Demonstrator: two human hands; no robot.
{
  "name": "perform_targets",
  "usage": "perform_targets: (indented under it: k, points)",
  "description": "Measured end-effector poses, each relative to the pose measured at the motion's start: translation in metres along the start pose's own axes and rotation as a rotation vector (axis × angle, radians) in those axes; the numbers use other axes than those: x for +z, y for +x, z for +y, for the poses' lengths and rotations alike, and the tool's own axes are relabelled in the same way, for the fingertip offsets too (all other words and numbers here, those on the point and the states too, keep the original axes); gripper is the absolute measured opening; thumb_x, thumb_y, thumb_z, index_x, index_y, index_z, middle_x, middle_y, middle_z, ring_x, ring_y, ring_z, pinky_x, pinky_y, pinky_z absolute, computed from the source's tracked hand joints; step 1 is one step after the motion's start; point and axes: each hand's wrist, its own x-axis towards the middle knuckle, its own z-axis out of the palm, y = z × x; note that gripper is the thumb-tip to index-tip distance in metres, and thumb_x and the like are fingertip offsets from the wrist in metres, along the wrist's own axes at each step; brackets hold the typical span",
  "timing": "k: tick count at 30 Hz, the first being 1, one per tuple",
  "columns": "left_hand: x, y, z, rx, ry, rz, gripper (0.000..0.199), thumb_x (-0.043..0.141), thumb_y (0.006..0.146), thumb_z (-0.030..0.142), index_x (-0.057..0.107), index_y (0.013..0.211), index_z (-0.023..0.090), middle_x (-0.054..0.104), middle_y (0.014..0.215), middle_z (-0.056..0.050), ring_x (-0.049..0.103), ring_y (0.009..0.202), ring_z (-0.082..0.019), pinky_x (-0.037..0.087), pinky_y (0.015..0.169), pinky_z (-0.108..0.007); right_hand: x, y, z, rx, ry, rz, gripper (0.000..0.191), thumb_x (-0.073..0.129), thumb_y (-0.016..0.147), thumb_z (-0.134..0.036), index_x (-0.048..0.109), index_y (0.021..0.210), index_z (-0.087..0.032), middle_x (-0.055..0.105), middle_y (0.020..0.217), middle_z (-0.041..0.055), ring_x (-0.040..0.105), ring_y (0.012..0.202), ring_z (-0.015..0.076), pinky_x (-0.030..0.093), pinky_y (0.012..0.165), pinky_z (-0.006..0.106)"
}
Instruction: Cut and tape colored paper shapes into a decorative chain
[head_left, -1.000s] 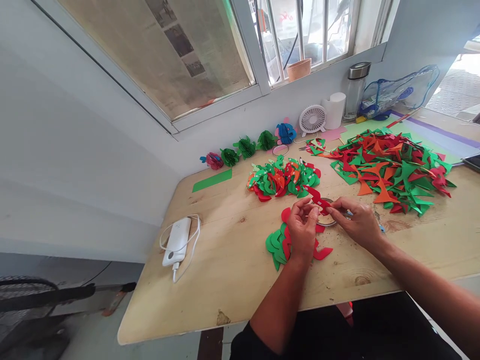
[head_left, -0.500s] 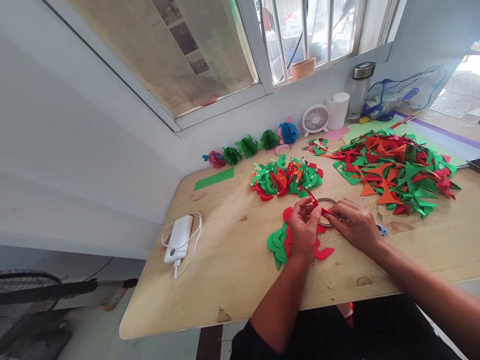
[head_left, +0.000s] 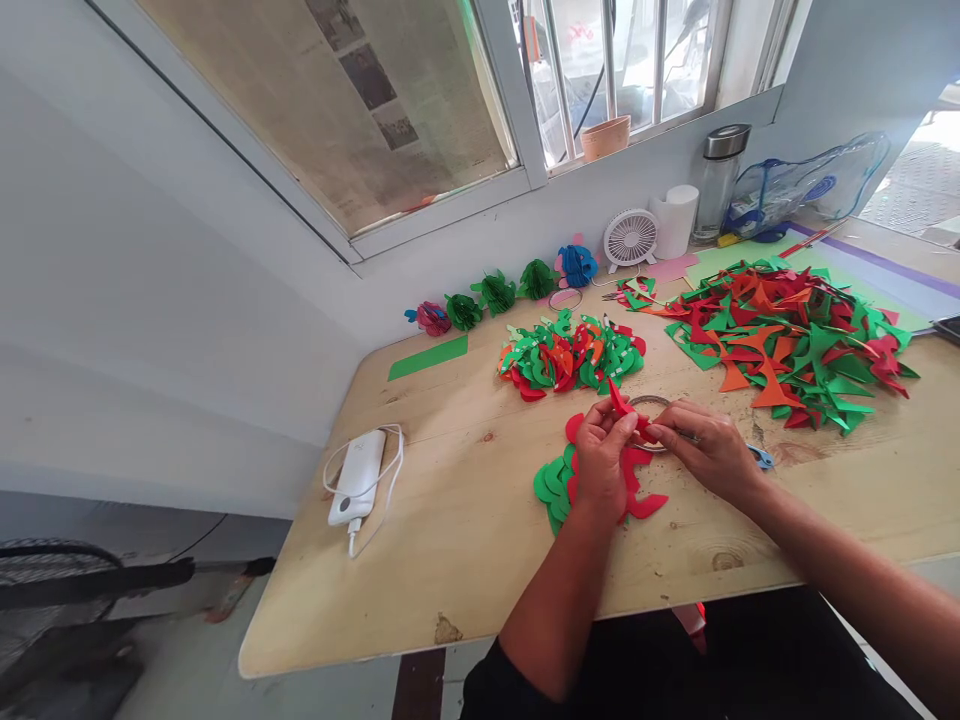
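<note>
My left hand (head_left: pixel 604 455) pinches a red paper piece (head_left: pixel 619 400), whose pointed tip rises above the fingers. Close on its right, my right hand (head_left: pixel 701 440) is closed, its fingertips at the red paper's right end. A metal ring (head_left: pixel 651 401) lies on the table behind both hands, partly covered by them. Under and beside my left hand are red cut pieces (head_left: pixel 646 505) and green cut pieces (head_left: pixel 555 488). Something with a blue handle (head_left: pixel 763 458) shows just past my right hand; the rest of it is hidden.
A pile of red, green and orange cut shapes (head_left: pixel 559 360) lies behind the hands, a larger heap of scraps (head_left: pixel 795 340) at the right. A power bank (head_left: pixel 358 478) with cable is at the left. Paper ornaments (head_left: pixel 496 292), a fan (head_left: pixel 631 240) and a bottle (head_left: pixel 721 185) line the wall.
The red paper between my hands has turned, showing a broader face. My left fingers have shifted slightly around it, and my right hand has moved a little.
</note>
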Motion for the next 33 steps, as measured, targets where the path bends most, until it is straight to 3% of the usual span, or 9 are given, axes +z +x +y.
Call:
perform_targets:
  k: [9, 18, 26, 33]
  points:
    - [-0.001, -0.001, 0.006, -0.072, -0.069, -0.083, 0.022, 0.065, 0.064, 0.019, 0.063, 0.085, 0.015, 0.065, 0.067, -0.003, 0.061, 0.064, -0.014, 0.047, 0.065, -0.026, -0.007, 0.004, -0.006, 0.273, 0.081, 0.046, 0.043, 0.047, 0.086, -0.05, 0.054, 0.056, -0.02, 0.046, 0.049, -0.0025, 0.041, 0.048, 0.0102, 0.032, 0.045, 0.023]
    - [0.0, 0.001, 0.003, -0.061, -0.016, 0.033, 0.029, 0.074, 0.063, 0.029, 0.062, 0.085, 0.015, 0.065, 0.063, -0.001, 0.059, 0.055, -0.011, 0.046, 0.064, -0.026, -0.008, 0.004, -0.007, 0.336, 0.097, 0.028, 0.041, 0.048, 0.083, -0.046, 0.049, 0.053, -0.02, 0.04, 0.047, -0.0036, 0.037, 0.046, 0.0097, 0.03, 0.044, 0.023]
    - [-0.002, 0.002, 0.003, -0.046, 0.046, 0.11, 0.024, 0.073, 0.061, 0.027, 0.063, 0.078, 0.014, 0.064, 0.06, -0.001, 0.06, 0.053, -0.012, 0.045, 0.057, -0.024, -0.02, 0.009, 0.016, 0.451, 0.054, 0.181, 0.028, 0.05, 0.082, -0.042, 0.065, 0.075, -0.019, 0.066, 0.071, 0.004, 0.056, 0.062, 0.0154, 0.041, 0.053, 0.025]
    - [-0.005, 0.004, 0.002, -0.043, 0.134, 0.081, 0.022, 0.072, 0.062, 0.027, 0.064, 0.075, 0.012, 0.06, 0.056, 0.001, 0.056, 0.049, -0.009, 0.044, 0.054, -0.021, -0.03, 0.008, 0.032, 0.361, -0.165, -0.016, 0.022, 0.051, 0.08, -0.035, 0.067, 0.081, -0.02, 0.067, 0.07, 0.0027, 0.051, 0.05, 0.0125, 0.038, 0.049, 0.026]
